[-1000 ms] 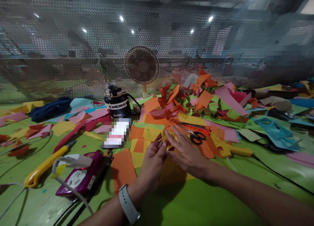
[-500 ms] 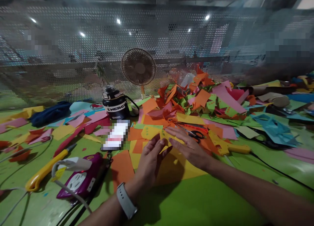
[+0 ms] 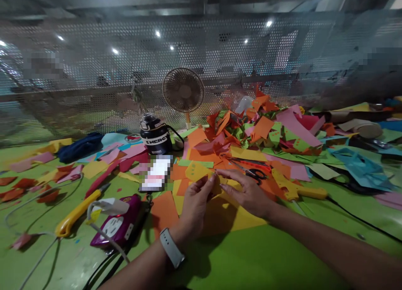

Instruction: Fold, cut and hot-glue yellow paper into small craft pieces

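Observation:
A small piece of yellow paper (image 3: 216,188) is between my hands, above the middle of the table. My left hand (image 3: 197,200) pinches it between thumb and fingers, and a pale watch strap circles that wrist. From the other side my right hand (image 3: 249,194) reaches in, its bent fingertips and thumb at the paper's edge. Just behind my left hand lies a yellow piece with green dots (image 3: 194,171). Beneath both hands is a larger yellow sheet (image 3: 240,216). Black-handled scissors (image 3: 256,174) lie beyond my right hand, and a yellow glue gun (image 3: 290,188) lies to its right.
Heaped paper scraps (image 3: 262,126) rise at the back. A small fan (image 3: 184,90) and a dark bottle (image 3: 155,135) stand before a perforated screen. Left are a blurred-out phone (image 3: 156,173), a purple power strip (image 3: 117,225) with cables and a yellow-handled tool (image 3: 77,214).
My right hand's fingers were straighter and spread over the paper; now they are bent in towards its edge. My left hand still holds the paper. The whole view has shifted slightly.

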`<state>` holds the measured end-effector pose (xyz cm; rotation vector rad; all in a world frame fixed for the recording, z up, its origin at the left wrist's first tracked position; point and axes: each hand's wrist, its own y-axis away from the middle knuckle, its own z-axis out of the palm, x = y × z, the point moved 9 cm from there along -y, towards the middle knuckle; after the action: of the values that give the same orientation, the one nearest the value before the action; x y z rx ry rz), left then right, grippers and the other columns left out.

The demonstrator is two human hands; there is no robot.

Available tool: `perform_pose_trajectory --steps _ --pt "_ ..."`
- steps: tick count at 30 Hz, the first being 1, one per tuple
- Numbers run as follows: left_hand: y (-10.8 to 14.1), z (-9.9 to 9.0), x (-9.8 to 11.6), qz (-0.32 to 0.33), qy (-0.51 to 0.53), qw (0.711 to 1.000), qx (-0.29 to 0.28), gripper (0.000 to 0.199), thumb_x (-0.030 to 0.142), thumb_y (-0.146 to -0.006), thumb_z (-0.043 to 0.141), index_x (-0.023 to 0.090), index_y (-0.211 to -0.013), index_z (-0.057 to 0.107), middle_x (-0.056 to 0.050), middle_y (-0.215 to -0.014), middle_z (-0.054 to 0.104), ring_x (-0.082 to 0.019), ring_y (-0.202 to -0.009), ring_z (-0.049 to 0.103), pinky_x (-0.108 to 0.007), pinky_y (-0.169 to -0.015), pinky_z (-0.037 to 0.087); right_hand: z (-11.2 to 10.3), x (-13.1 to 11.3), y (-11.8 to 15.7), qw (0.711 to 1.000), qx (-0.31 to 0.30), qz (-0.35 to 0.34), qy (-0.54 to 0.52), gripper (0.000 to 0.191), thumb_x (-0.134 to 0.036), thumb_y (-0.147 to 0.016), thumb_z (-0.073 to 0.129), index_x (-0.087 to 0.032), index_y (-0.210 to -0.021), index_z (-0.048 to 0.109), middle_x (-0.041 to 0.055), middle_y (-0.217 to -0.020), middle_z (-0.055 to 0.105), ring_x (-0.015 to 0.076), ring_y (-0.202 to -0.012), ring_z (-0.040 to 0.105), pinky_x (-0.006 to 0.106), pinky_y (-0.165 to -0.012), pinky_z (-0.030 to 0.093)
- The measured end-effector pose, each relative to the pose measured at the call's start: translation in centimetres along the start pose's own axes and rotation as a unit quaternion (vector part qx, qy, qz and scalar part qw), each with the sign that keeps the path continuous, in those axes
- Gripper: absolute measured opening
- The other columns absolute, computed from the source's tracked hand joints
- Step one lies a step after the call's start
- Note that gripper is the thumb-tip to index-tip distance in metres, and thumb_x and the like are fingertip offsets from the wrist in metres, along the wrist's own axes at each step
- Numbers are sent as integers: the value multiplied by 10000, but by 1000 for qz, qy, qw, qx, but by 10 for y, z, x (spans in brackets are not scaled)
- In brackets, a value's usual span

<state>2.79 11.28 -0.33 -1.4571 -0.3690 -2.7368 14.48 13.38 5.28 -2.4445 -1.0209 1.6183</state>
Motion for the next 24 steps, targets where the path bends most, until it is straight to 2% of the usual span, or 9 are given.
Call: perform_pose_trajectory --steps 4,8,12,17,22,24 --pt "-2 5 4 28 -25 998 -44 272 347 -642 812 145 -796 716 -16 -711 672 -116 -668 591 -218 -662 466 -5 7 -2 997 32 33 -60 357 -331 -833 599 -194 -1162 624 98 -1161 655 214 -1071 618 382 -944 502" --pt "-3 7 10 62 -71 993 -64 261 364 -665 796 137 -758 707 -13 -696 667 -106 -643 567 -210 -639 448 -6 8 -5 997 35 35 -51 267 -344 -843 591 -170 -1036 652 82 -1006 680 193 -925 649 359 -858 527" --pt "-5 8 6 39 -82 994 -67 300 383 -630 816 136 -742 688 -8 -697 666 -96 -613 574 -194 -589 453 -8 12 -7 999 30 37 -27 243 -379 -850 584 -170 -945 663 63 -914 681 182 -853 636 338 -779 525" --pt "-5 16 2 17 -56 991 -118 371 278 -577 863 162 -870 669 -21 -890 685 -131 -779 643 -231 -706 528 -14 21 -9 996 51 61 -27 248 -385 -831 591 -164 -918 664 62 -887 685 179 -817 636 328 -760 517" --pt "-7 10 3 17 -104 989 -107 413 292 -628 831 183 -978 640 -34 -954 688 -169 -857 658 -252 -691 538 -20 14 -7 997 66 43 -2 252 -344 -839 577 -150 -972 670 86 -962 688 193 -875 639 329 -779 508" --pt "-7 9 2 4 -126 987 -104 461 323 -627 829 185 -1013 618 -37 -906 699 -186 -832 673 -264 -664 537 -23 10 -7 997 76 30 8 244 -344 -849 569 -158 -974 668 80 -973 679 189 -889 631 322 -794 500"
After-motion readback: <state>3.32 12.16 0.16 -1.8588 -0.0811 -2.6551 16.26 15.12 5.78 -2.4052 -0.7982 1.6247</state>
